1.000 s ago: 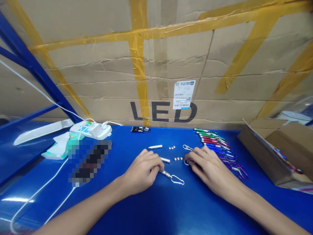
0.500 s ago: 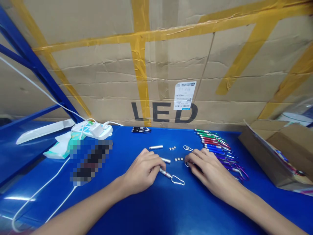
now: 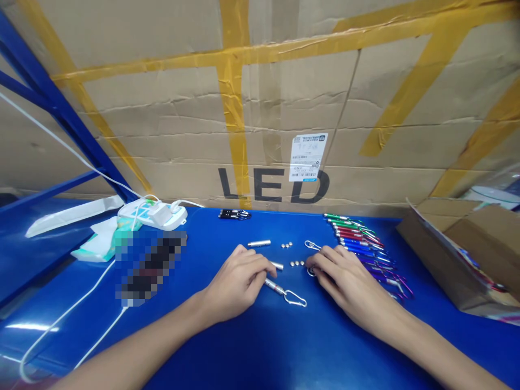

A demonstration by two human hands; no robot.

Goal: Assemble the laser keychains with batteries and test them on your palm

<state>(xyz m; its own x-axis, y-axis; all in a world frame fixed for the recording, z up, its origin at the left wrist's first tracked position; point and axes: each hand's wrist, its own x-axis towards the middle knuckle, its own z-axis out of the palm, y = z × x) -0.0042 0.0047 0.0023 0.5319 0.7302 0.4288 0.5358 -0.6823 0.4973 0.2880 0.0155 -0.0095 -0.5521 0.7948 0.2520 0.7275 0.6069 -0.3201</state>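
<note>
Left hand [image 3: 240,283] and right hand [image 3: 344,277], backs up, a gap between their fingers [image 3: 263,265]
Left fingers curl inward, thumb [image 3: 257,286] close beneath them; right fingers [image 3: 320,262] bend downward; left forearm [image 3: 162,330] and right forearm [image 3: 426,342] slant outward behind the fingers

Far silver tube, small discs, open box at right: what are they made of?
Far silver tube: probably metal, smooth and fairly glossy, given its bright sheen; metallised plastic not excluded.
Small discs: likely metal, shiny, going by silvery glints; too small to be sure.
Open box: looks like cardboard, matte brown, with thin flaps.
</note>
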